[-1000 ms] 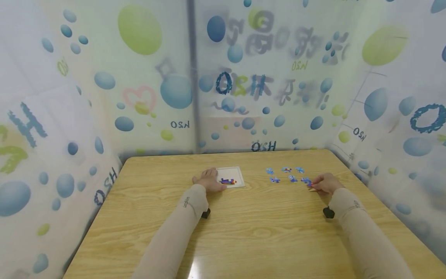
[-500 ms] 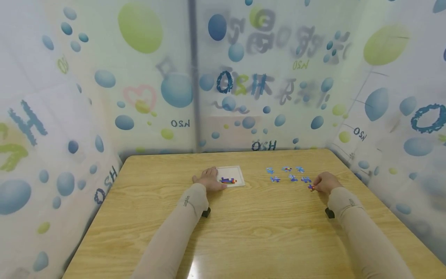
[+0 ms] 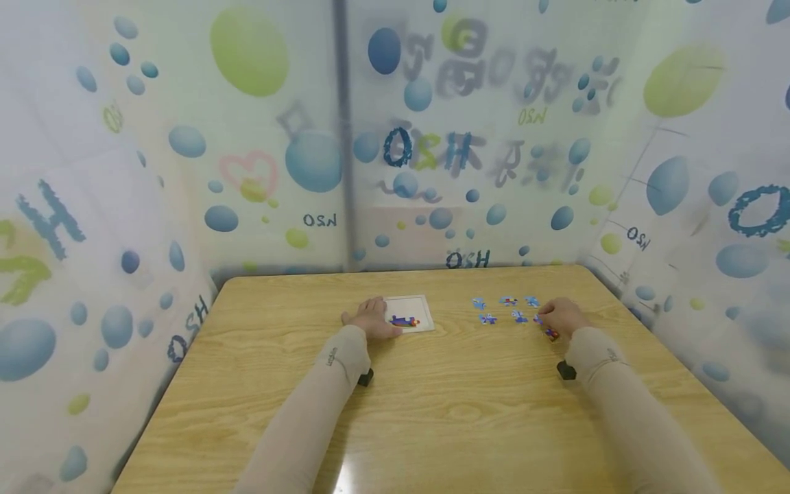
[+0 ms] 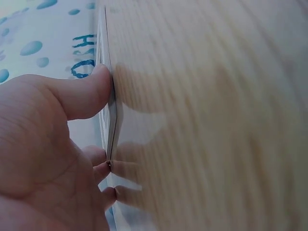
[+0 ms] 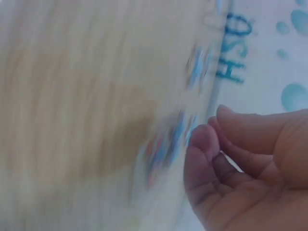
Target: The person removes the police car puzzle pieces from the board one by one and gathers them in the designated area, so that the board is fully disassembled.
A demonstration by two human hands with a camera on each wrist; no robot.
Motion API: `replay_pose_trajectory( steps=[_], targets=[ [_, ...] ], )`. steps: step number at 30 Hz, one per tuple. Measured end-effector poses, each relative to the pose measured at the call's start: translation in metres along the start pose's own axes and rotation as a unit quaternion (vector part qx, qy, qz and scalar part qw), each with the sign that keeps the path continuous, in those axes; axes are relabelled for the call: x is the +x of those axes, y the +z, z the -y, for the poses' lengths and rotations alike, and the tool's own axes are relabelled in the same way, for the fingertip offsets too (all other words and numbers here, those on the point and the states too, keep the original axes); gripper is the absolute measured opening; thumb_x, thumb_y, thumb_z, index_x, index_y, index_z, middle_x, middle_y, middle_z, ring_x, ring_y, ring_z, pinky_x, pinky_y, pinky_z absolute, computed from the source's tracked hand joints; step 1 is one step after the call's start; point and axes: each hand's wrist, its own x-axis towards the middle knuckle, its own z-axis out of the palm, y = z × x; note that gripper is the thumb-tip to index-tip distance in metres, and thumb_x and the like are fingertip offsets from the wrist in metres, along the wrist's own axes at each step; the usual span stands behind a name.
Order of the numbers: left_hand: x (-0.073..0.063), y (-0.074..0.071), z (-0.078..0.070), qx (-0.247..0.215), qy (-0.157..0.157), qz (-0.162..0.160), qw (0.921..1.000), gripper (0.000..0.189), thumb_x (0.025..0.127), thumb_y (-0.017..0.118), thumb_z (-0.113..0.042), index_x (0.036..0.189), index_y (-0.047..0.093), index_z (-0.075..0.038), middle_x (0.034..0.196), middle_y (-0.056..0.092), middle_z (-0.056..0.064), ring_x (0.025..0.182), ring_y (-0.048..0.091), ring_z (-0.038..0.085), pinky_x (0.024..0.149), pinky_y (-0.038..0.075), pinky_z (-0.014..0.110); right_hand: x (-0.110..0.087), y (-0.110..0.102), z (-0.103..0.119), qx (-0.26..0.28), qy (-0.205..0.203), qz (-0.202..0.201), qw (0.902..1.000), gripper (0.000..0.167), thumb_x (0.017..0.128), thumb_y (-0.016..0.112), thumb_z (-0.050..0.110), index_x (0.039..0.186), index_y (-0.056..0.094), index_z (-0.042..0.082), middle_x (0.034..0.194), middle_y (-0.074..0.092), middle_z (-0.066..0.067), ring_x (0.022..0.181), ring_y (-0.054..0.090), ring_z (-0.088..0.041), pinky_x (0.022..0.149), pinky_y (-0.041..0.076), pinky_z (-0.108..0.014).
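My left hand (image 3: pixel 370 320) rests at the left side of a white puzzle tray (image 3: pixel 407 307), thumb along its near edge and fingers by its left edge. In the tray's lower part lies a joined purple, red and yellow puzzle section (image 3: pixel 404 321). In the right wrist view my right hand (image 5: pixel 245 163) has bent fingers, with thumb and index tips slightly apart and nothing seen between them. The head view puts it over a blue puzzle piece (image 3: pixel 538 320), partly covered. A red and purple puzzle piece (image 3: pixel 551 335) lies on the table just below the hand.
Several blue puzzle pieces lie in two rows left of the right hand, among them a piece (image 3: pixel 487 319) nearest the tray and one with red (image 3: pixel 509 301). Patterned curtains (image 3: pixel 407 137) surround the wooden table (image 3: pixel 457 405) at the back and sides.
My right hand has let go of the red and purple puzzle piece, which now lies on the table, and has moved left and slightly up. The left hand stays at the tray.
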Motion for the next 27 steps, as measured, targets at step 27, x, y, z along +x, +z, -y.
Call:
replay_pose_trajectory(
  steps=[27],
  targets=[
    [0.001, 0.000, -0.010, 0.004, -0.027, -0.005, 0.9996, 0.084, 0.089, 0.072, -0.055, 0.148, 0.037, -0.008, 0.155, 0.038, 0.014, 0.144, 0.033, 0.029, 0.111, 0.020, 0.072, 0.051, 0.122, 0.162, 0.030, -0.118, 0.045, 0.9915, 0.018, 0.100, 0.063, 0.008, 0.113, 0.070, -0.002, 0.108, 0.068, -0.012, 0.099, 0.063, -0.026, 0.091, 0.055, -0.041]
  ],
)
